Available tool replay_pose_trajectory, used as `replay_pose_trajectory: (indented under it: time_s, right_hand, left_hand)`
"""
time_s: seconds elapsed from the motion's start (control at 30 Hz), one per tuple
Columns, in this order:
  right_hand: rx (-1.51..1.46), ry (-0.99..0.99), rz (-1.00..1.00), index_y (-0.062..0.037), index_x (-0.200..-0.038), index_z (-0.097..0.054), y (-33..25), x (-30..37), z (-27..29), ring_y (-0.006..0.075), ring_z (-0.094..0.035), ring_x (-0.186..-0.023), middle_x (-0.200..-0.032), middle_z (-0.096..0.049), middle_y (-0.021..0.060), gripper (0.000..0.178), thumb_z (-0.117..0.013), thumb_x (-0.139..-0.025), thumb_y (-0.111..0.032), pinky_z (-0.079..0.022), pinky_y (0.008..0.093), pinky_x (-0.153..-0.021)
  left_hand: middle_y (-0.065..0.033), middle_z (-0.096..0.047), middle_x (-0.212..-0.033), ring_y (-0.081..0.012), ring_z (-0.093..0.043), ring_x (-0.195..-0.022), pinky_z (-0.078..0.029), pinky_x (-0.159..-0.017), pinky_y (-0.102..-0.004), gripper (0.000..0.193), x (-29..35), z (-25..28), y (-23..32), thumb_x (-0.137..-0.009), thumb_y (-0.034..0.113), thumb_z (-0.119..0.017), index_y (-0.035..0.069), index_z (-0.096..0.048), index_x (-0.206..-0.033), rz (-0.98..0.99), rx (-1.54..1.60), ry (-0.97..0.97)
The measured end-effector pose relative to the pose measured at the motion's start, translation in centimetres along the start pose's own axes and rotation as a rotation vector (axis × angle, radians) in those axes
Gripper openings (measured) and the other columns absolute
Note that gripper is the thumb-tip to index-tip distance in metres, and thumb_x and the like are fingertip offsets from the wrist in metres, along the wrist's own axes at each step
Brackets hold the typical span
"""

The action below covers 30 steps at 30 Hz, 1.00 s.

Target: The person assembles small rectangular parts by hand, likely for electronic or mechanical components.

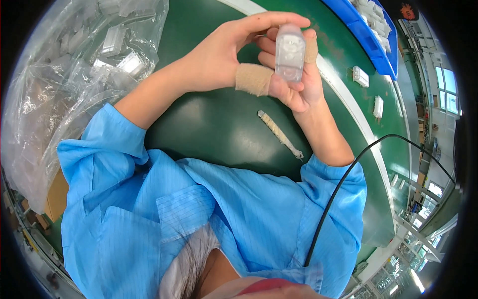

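Note:
Above the green tabletop, both hands hold a clear, rounded plastic piece (290,56) upright between them. My left hand (214,59) comes from the left, its index finger stretched over the top of the piece and its tan-taped thumb near the lower end. My right hand (311,82) grips the piece from the right and behind, with tan tape round one finger; the piece hides part of its grip. Below the hands, a slim stick-like tool (280,133) wrapped in tan tape lies on the table, touched by neither hand.
A large clear plastic bag (64,94) of similar clear pieces covers the left side. At the far right stands a blue bin (356,27) full of whitish pieces. Two loose pieces, one nearer (378,106), lie beyond a white strip (356,114). A black cable (331,199) arcs past my right sleeve.

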State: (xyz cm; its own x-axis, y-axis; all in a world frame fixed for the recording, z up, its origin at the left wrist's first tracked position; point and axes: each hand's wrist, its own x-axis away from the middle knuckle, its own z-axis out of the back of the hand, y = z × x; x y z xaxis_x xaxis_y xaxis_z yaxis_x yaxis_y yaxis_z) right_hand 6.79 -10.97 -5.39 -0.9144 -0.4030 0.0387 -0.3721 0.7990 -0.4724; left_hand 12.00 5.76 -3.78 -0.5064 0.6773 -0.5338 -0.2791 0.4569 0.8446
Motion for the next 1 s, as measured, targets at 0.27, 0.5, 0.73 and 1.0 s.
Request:
replay_pose_trajectory:
  time_s: [0.27,0.5,0.73,1.0]
  right_hand:
    - [1.927,0.042,-0.332,-0.0014,-0.091,-0.062,-3.4,4.5,-4.8,0.0147,-0.057,-0.06,-0.078,-0.061,0.0069,0.037,-0.073,-0.074,-0.033,-0.048,0.0287,-0.055]
    - [2.312,-0.283,-0.399,0.0004,-0.081,-0.054,2.1,9.7,-7.4,0.032,-0.059,-0.067,-0.081,-0.054,0.0142,0.014,-0.062,-0.07,-0.005,-0.049,0.0408,-0.059]
    - [2.163,-0.368,-0.149,0.0031,-0.091,-0.053,2.2,7.3,-7.3,0.026,-0.06,-0.061,-0.084,-0.056,0.0177,0.019,-0.058,-0.074,-0.003,-0.051,0.0336,-0.054]
    - [0.579,0.083,0.434,0.005,-0.107,-0.056,-3.8,1.5,-3.0,0.0241,-0.068,-0.082,-0.094,-0.065,0.0194,0.019,-0.054,-0.092,-0.008,-0.057,0.0272,-0.072]
  left_hand:
    - [-0.0077,-0.049,-0.121,-0.0188,-0.049,-0.113,-0.044,-0.093,-0.0321,0.076,-0.4,2.7,1.4,-0.073,-0.003,-0.072,0.007,-0.035,-0.138,0.442,0.384,0.197]
    - [-0.0083,-0.058,-0.114,-0.0203,-0.056,-0.107,-0.045,-0.09,-0.0327,0.066,0.8,3.0,0.5,-0.071,0.024,-0.08,0.011,-0.05,-0.129,0.361,0.016,0.13]
    - [-0.0082,-0.048,-0.122,-0.0205,-0.049,-0.116,-0.044,-0.096,-0.0321,0.08,0.3,3.3,0.7,-0.071,-0.002,-0.076,0.007,-0.035,-0.139,0.527,0.284,0.113]
    - [-0.0111,-0.058,-0.113,-0.0201,-0.057,-0.104,-0.045,-0.088,-0.0323,0.067,0.8,2.5,-0.5,-0.071,0.023,-0.08,0.006,-0.05,-0.128,0.417,0.053,0.115]
